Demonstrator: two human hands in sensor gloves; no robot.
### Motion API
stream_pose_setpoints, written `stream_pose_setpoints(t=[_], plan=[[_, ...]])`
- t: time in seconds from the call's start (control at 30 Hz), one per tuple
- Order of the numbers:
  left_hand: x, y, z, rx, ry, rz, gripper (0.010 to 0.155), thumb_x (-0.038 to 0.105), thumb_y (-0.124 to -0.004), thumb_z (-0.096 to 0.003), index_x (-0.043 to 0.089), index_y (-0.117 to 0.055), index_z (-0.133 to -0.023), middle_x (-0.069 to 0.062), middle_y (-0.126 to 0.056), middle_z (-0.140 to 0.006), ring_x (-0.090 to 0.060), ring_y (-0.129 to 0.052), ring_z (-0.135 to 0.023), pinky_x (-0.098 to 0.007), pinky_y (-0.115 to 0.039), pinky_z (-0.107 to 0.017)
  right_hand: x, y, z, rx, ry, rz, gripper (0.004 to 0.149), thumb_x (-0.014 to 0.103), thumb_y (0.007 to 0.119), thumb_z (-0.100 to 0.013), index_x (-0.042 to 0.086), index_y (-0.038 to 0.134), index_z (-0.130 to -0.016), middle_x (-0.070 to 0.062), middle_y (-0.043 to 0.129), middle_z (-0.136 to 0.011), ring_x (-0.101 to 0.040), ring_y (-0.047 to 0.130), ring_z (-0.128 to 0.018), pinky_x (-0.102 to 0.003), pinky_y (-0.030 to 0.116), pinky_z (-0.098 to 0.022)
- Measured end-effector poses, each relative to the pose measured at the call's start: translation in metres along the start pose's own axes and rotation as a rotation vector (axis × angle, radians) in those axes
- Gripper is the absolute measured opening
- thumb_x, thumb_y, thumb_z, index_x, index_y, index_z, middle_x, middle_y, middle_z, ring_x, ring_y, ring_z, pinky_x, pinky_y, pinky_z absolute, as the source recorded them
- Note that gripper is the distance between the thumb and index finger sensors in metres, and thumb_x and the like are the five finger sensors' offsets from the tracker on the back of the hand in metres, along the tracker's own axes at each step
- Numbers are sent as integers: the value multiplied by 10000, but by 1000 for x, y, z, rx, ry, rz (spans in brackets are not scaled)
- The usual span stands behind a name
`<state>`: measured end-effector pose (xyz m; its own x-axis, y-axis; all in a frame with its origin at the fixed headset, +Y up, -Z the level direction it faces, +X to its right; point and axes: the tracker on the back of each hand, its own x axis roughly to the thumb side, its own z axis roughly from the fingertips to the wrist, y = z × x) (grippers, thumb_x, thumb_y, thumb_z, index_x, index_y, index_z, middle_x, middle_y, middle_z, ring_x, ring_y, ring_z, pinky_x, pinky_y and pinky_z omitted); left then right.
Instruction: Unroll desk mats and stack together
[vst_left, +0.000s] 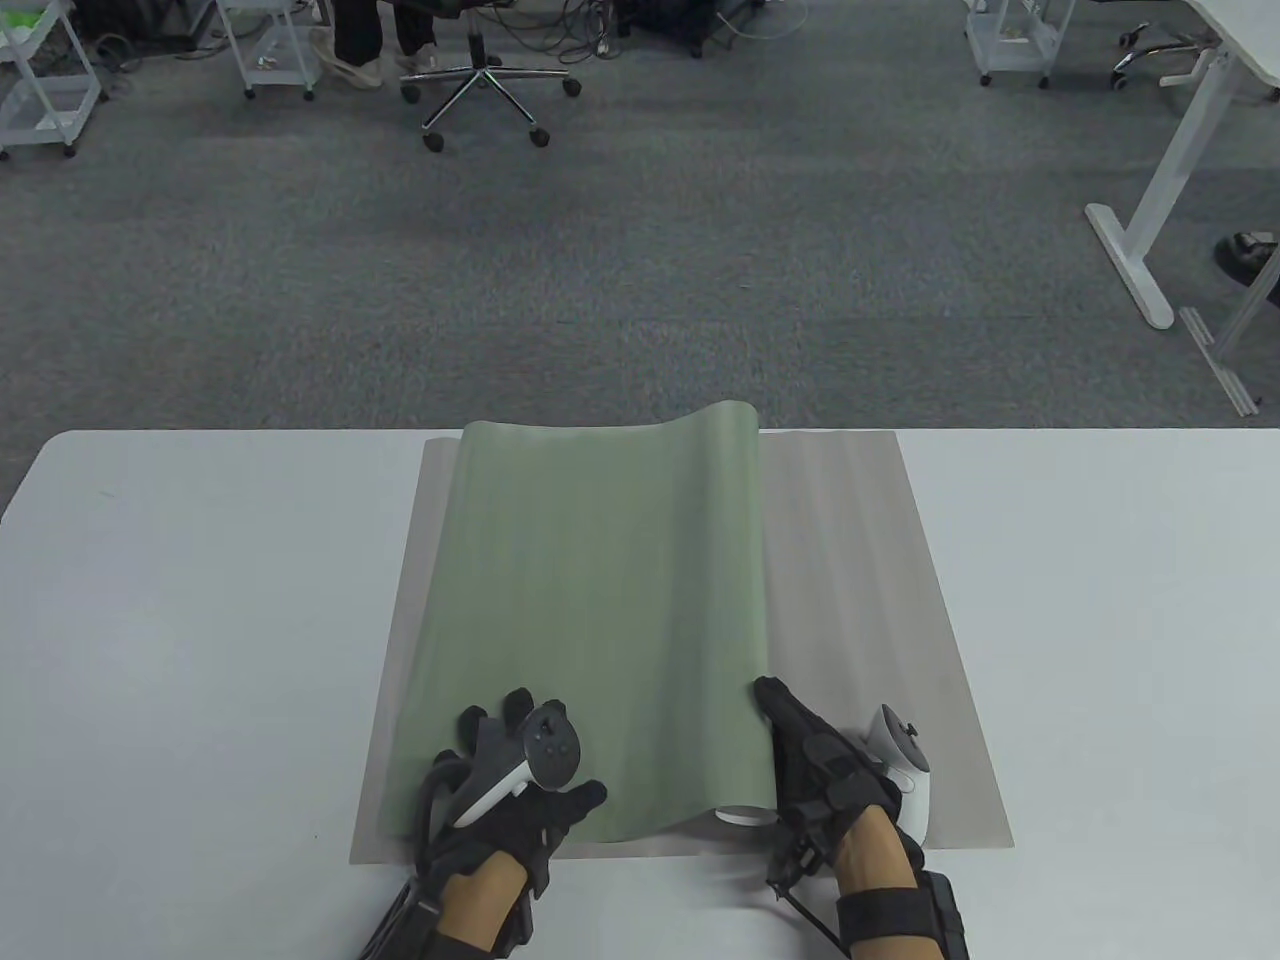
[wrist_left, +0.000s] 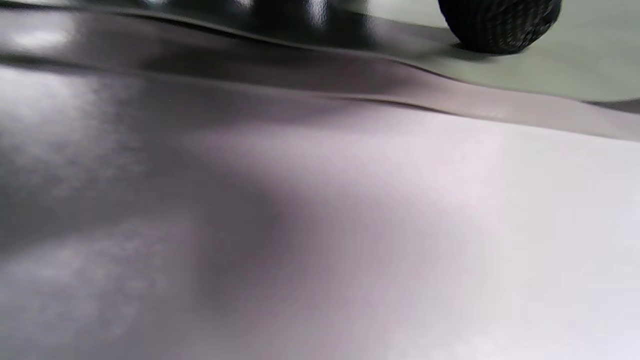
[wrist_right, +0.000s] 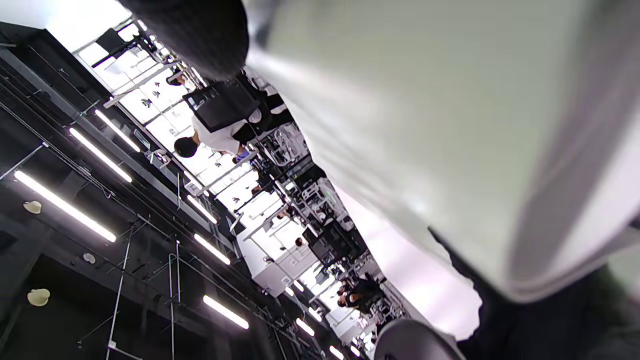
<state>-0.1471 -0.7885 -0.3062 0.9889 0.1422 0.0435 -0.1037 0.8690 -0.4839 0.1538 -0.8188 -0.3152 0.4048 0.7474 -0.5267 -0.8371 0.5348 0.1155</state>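
**Green mat half-spread over the grey one, a hand at each near corner**

On the left, the left hand (vst_left: 520, 790) lies flat on the near left part of the green mat (vst_left: 590, 620), its gloved fingers spread and pressed down on the surface; it grips nothing. The tracker on its back points up toward the table view's camera. In the left wrist view one dark fingertip (wrist_left: 500, 25) rests on the green mat (wrist_left: 550, 70), with a strip of the grey mat (wrist_left: 500, 107) just below it and the white table (wrist_left: 400, 240) filling the rest of that frame.

In the middle, the green mat lies on top of the grey mat (vst_left: 860, 620), which is flat on the white table (vst_left: 200, 620). The green mat covers the left and centre part of the grey one. It is not flat: its right edge curls upward along its whole length, and a low hump shows at its far end.

On the right, the right hand (vst_left: 830, 775) holds the raised right edge of the green mat near its close corner, fingers extended along the curl. How tightly the fingers close on the edge cannot be told. The right wrist view is tilted and blurred: the pale underside of the green mat (wrist_right: 425, 125) fills its right side, and ceiling lights (wrist_right: 65, 205) its left. To the right of the hand the grey mat lies bare.
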Motion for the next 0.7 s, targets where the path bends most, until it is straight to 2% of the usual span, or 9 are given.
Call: stream_pose_setpoints(t=[0.07, 0.13, 0.2, 0.4, 0.53, 0.6, 0.63, 0.67, 0.7], plan=[[0, 1, 0, -3, 7, 1, 939, 626, -595, -519, 180, -164, -1225, -188, -51, -1275, -709, -161, -1046, -868, -324, -617, 2, 2, 0, 0, -14, 71, 923, 454, 670, -617, -145, 178, -1120, -447, 540, -1062, -411, 961, -802, -504, 892, -532], [0, 1, 1, -4, 16, 2, 943, 628, -600, -519, 173, -169, -1223, -183, -54, -1275, -705, -164, -1049, -870, -327, -615, 5, 2, 3, -54, -43, 147, 887, 446, 668, -623, -76, 174, -1142, -359, 646, -1053, -341, 977, -760, -478, 883, -517], [0, 1, 1, -8, 27, -1, 945, 631, -600, -521, 173, -163, -1223, -182, -51, -1274, -703, -164, -1050, -872, -331, -613, 8, 2, 8, -104, -75, 166, 859, 413, 690, -623, -22, 172, -1154, -308, 683, -1036, -347, 963, -768, -495, 865, -528], [1, 1, 2, -15, 59, -3, 948, 633, -599, -524, 161, -161, -1220, -181, -55, -1273, -706, -173, -1050, -877, -346, -608, 21, 0, 23, -273, -183, 349, 843, 338, 754, -602, 46, 186, -1151, -337, 644, -1052, -413, 906, -856, -587, 815, -588], [1, 1, 4, -19, 79, 1, 946, 627, -599, -529, 149, -165, -1220, -175, -61, -1276, -706, -180, -1051, -876, -356, -608, 21, -3, 23, -235, -195, 289, 849, 346, 755, -600, 69, 168, -1147, -336, 595, -1074, -490, 860, -912, -665, 808, -583], [1, 1, 4, -21, 84, 0, 944, 625, -597, -532, 146, -163, -1220, -174, -61, -1275, -706, -182, -1051, -876, -365, -605, 19, -2, 22, -174, -195, 208, 862, 377, 736, -606, 57, 143, -1144, -351, 566, -1080, -568, 831, -931, -666, 841, -563], [0, 1, 4, -21, 89, 2, 944, 622, -599, -533, 143, -164, -1220, -174, -62, -1275, -707, -182, -1051, -877, -365, -604, 17, -1, 20, -137, -173, 139, 884, 392, 728, -605, 5, 134, -1134, -393, 559, -1068, -564, 874, -903, -608, 896, -547], [0, 1, 4, -21, 93, -1, 946, 623, -597, -532, 142, -162, -1219, -174, -60, -1275, -708, -183, -1049, -878, -367, -603, 15, -1, 20, -121, -153, 105, 934, 408, 721, -604, -143, 152, -1097, -444, 557, -1050, -554, 909, -872, -555, 934, -527], [-1, 1, 5, -29, 100, -9, 945, 623, -594, -532, 142, -158, -1219, -174, -58, -1275, -712, -184, -1047, -877, -372, -603, 13, 0, 19, -113, -111, 89, 952, 411, 719, -603, -183, 153, -1086, -483, 522, -1054, -504, 950, -848, -503, 951, -522]])
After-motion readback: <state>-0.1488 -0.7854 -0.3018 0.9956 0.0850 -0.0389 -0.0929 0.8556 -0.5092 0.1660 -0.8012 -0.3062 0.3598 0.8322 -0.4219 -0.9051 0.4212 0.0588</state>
